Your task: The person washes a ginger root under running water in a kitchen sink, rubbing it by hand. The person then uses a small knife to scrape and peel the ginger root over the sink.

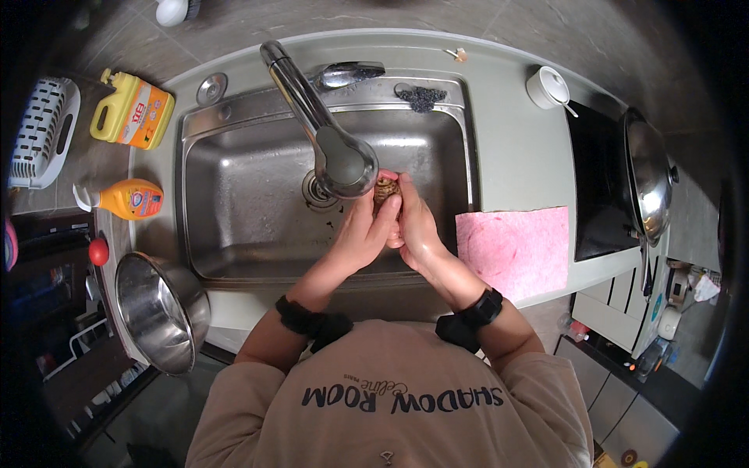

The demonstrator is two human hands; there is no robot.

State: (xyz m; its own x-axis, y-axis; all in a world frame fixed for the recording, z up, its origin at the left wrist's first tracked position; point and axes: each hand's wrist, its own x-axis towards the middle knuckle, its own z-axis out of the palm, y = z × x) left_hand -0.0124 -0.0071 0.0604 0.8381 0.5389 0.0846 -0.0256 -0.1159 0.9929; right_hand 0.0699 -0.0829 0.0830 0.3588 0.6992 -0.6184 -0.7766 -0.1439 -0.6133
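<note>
Over the right half of a stainless-steel sink (246, 257), both my hands are closed together around a small brown, ringed, knobbly piece that looks like a root vegetable (386, 188). My left hand (364, 229) wraps it from the left, its thumb pressed across the front. From the right, my right hand (419, 225) cups it, with wet skin near the wrist. Much of the piece is hidden by my fingers. The head of a chrome faucet (345, 155) hangs just above and left of it; whether water runs cannot be made out. Dark scraps (329, 224) lie near the drain (316, 190).
A steel-wool scrubber (421, 97) rests on the sink's back ledge. On the right are a pink cloth (512, 251), a black cooktop (600, 193), a lidded pan (646, 175) and a white pot (548, 88). On the left stand a yellow jug (131, 111), an orange spray bottle (130, 199) and a steel bowl (161, 313).
</note>
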